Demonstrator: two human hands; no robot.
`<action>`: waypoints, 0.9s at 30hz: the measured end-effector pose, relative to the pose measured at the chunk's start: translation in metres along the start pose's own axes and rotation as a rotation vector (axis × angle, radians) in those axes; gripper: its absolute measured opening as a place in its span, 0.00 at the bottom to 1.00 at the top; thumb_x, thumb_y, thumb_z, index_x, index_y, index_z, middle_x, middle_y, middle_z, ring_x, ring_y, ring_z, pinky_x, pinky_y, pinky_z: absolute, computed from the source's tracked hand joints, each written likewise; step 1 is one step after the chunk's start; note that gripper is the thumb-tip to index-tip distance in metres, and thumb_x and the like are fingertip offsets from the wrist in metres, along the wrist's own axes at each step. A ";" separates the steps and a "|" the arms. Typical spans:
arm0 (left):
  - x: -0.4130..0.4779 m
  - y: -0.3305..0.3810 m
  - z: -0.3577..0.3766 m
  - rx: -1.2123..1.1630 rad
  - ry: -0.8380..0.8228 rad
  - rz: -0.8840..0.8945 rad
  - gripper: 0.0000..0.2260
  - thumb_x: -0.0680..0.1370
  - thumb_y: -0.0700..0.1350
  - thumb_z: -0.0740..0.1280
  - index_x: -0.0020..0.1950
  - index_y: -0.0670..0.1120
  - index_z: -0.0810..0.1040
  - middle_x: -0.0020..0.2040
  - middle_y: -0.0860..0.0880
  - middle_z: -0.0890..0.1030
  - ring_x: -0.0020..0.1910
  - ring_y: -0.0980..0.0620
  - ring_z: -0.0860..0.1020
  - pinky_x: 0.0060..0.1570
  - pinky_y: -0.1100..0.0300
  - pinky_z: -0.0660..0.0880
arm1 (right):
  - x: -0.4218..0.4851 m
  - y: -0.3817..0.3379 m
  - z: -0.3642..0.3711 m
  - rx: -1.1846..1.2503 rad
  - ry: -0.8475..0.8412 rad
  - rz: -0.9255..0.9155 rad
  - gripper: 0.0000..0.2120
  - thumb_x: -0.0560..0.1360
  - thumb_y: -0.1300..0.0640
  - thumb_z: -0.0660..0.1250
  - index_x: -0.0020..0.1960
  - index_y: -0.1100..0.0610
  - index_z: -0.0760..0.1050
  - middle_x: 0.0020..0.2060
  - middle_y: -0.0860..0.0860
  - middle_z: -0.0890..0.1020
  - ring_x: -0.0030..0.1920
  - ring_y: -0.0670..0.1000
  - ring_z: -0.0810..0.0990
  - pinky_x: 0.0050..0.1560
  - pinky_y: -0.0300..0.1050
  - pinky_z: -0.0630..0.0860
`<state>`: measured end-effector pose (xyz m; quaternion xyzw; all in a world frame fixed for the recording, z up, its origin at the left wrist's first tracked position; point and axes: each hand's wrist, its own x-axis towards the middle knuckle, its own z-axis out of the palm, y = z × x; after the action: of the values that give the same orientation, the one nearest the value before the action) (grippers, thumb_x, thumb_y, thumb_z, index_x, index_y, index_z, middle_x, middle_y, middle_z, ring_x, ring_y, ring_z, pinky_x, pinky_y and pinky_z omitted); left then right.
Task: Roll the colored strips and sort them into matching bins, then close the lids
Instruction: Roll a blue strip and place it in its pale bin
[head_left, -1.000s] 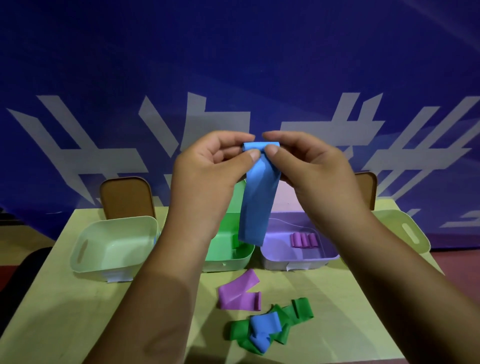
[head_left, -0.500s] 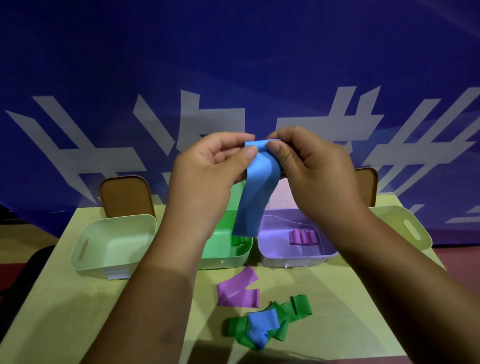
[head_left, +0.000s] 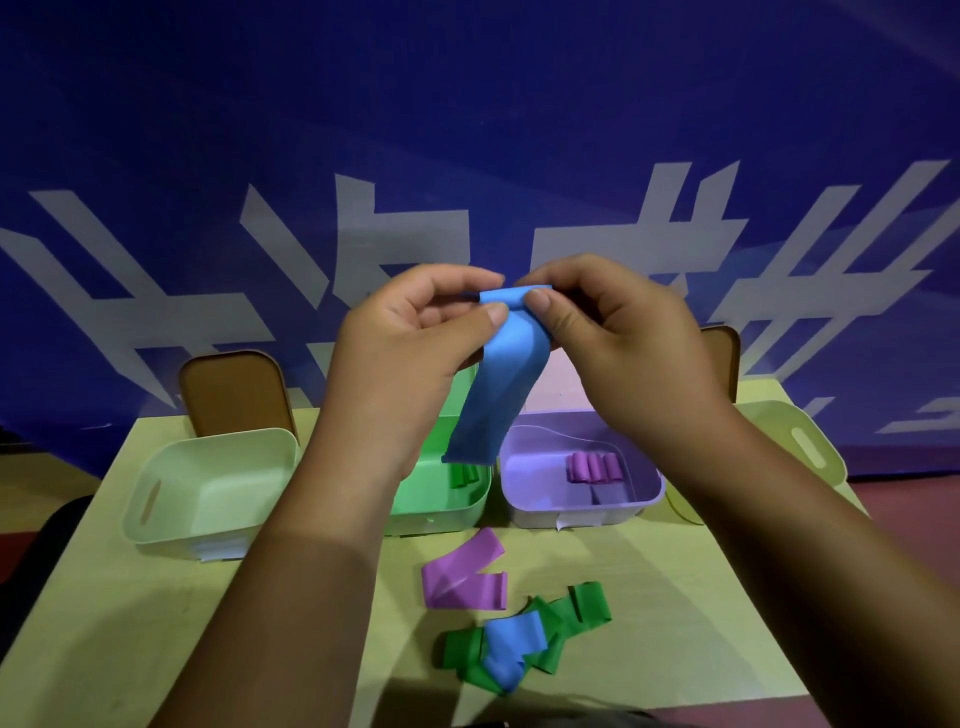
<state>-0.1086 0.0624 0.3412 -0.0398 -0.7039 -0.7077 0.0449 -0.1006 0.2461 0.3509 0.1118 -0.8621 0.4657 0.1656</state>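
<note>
Both grips, left hand (head_left: 415, 353) and right hand (head_left: 623, 338), pinch the curled top of the blue strip (head_left: 498, 400), which hangs above the purple bin (head_left: 587, 512). Rolling looks barely begun; next, wind the tail in evenly.

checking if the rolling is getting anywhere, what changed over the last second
The blue strip has been wound up a little more: its hanging tail is shorter and has swung slightly left. The left hand and right hand still pinch its rolled top end; nothing was let go. The loose strips on the table and the purple rolls in the purple bin lie as before.
</note>
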 end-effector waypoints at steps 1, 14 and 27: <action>0.000 -0.002 0.001 -0.015 -0.006 -0.005 0.09 0.78 0.42 0.76 0.56 0.53 0.88 0.50 0.46 0.89 0.55 0.44 0.88 0.61 0.43 0.84 | -0.001 0.000 -0.001 0.022 -0.004 0.009 0.05 0.85 0.51 0.67 0.58 0.43 0.80 0.48 0.38 0.84 0.51 0.41 0.82 0.47 0.35 0.79; 0.004 -0.010 0.016 -0.078 0.006 -0.004 0.09 0.80 0.38 0.75 0.56 0.50 0.87 0.52 0.46 0.89 0.56 0.44 0.88 0.60 0.48 0.82 | -0.003 0.015 -0.011 0.389 -0.156 0.232 0.09 0.84 0.53 0.68 0.63 0.50 0.82 0.49 0.44 0.88 0.51 0.45 0.88 0.47 0.40 0.85; 0.005 -0.020 0.050 -0.098 0.011 -0.089 0.08 0.78 0.45 0.76 0.55 0.48 0.89 0.53 0.41 0.88 0.60 0.32 0.84 0.66 0.36 0.80 | -0.004 0.041 -0.034 0.297 -0.090 0.179 0.09 0.83 0.56 0.71 0.60 0.44 0.82 0.48 0.44 0.86 0.50 0.44 0.84 0.53 0.44 0.84</action>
<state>-0.1166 0.1126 0.3220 -0.0066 -0.6692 -0.7429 0.0152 -0.1046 0.2973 0.3354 0.0784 -0.7970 0.5952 0.0662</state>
